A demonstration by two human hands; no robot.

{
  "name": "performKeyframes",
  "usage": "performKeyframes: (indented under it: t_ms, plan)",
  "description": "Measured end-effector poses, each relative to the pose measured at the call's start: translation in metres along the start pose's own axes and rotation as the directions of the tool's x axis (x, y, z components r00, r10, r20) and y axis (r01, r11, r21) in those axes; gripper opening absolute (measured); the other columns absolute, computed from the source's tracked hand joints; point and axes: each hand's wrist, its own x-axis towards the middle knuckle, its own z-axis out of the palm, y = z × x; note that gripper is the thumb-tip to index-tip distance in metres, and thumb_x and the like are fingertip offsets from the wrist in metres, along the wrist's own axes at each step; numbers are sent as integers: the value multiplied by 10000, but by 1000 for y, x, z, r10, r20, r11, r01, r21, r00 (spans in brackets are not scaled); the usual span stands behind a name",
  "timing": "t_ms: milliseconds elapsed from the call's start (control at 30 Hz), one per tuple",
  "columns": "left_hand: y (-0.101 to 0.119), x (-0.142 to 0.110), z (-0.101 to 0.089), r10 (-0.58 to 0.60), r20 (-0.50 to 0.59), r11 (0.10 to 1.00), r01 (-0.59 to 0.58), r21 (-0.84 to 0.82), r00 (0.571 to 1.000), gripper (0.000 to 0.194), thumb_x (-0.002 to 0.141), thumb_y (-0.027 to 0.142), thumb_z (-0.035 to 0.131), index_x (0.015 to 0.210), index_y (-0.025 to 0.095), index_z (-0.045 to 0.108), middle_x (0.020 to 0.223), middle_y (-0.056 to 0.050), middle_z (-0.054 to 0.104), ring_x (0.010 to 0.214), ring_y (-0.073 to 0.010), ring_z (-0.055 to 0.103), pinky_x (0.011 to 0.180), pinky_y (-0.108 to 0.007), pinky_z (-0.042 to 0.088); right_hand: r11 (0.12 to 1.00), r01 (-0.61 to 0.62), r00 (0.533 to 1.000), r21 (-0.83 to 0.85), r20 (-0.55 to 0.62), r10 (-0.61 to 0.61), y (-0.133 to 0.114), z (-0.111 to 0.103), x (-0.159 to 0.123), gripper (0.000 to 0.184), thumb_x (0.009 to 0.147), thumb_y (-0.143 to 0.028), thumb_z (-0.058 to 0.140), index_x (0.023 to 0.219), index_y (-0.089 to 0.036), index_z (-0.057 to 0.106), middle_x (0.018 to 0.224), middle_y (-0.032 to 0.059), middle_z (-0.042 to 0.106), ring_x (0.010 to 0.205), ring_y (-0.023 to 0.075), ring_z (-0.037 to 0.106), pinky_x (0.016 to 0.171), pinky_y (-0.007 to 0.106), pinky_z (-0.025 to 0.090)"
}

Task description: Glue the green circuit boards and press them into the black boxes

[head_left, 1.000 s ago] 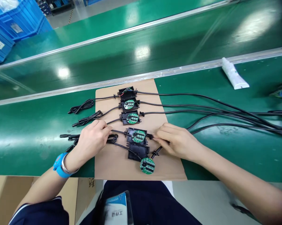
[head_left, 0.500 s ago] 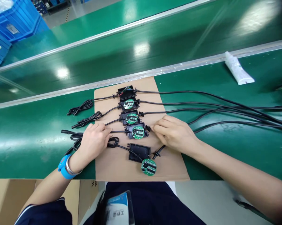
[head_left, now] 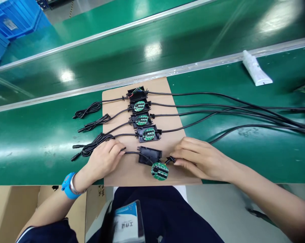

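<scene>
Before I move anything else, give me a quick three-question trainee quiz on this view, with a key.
1. Count: how many open black plastic housings lie on the cardboard sheet?
2. True or false: the nearest round green circuit board sits fully inside the nearest housing.
3. Short answer: what does the right hand hold?

Key:
1. Five, in a column running away from the body.
2. False; it lies mostly outside, at the near right corner of that housing.
3. The black cable on the right side of that nearest board, gripped close to it.
</scene>
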Motion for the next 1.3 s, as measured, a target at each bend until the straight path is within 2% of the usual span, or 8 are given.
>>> performKeyframes:
  t_ms: [133,300,400,600,800,967,1167,1300]
  plan:
    - [1,-10,-17,-52,-55,998,54,35,997,155,960,185,545,1110,148,549,1020,-100,650,909,-221,642,782,-333,551,994,-12,998,-109,-64,5,-8,11,-3,26,948,-169,573,939,-150,588,764,47,553,692,158,462,620,293,383]
    - [5,-18,-17,-118,179,990,101,100,977,103,980,195,460,987,173,561,933,-65,638,743,-202,637,638,-328,539,947,-98,995,-307,-62,83,-5,25,-1,204,970,-168,520,768,-173,549,711,33,530,673,158,473,605,294,389]
    - [8,-21,-18,-157,172,986,147,73,972,89,976,191,461,994,175,547,934,-63,621,750,-197,633,636,-316,534,911,-121,989,-394,-123,78,-1,25,0,162,955,-165,547,795,-165,572,708,39,547,692,171,494,614,300,399]
    - [7,-26,-33,-189,-54,982,189,-13,980,123,943,115,525,1059,152,527,984,-77,597,930,-195,620,791,-291,538,948,-122,971,-294,-235,52,-6,24,3,13,920,-121,593,924,-132,587,768,61,597,744,178,537,658,294,436]
    - [4,-27,-17,-206,134,968,182,172,969,87,954,205,532,1016,160,574,964,-80,598,793,-221,602,689,-358,540,902,-156,982,-402,-160,98,-8,38,7,185,939,-182,584,757,-156,572,700,49,543,683,179,485,612,310,403]
    - [7,-24,-12,-203,150,964,171,201,968,87,946,186,529,952,159,612,960,-88,616,830,-241,586,730,-386,529,894,-164,980,-418,-175,98,-3,39,5,145,931,-174,600,790,-145,597,733,59,583,712,185,501,668,323,422]
    - [14,-8,-22,-192,135,981,190,22,972,272,928,358,595,1096,148,630,1069,-120,628,940,-264,573,849,-416,509,969,-139,986,-204,-119,117,2,17,12,152,937,-265,612,1036,-150,630,924,83,651,835,204,566,757,348,460]
    - [24,17,-11,-70,124,996,76,-43,990,459,975,386,523,1340,108,527,1342,-147,577,1209,-301,517,999,-442,440,938,-175,971,-300,-210,114,22,7,24,184,925,-167,587,1103,-151,633,972,103,656,872,214,572,806,368,471]
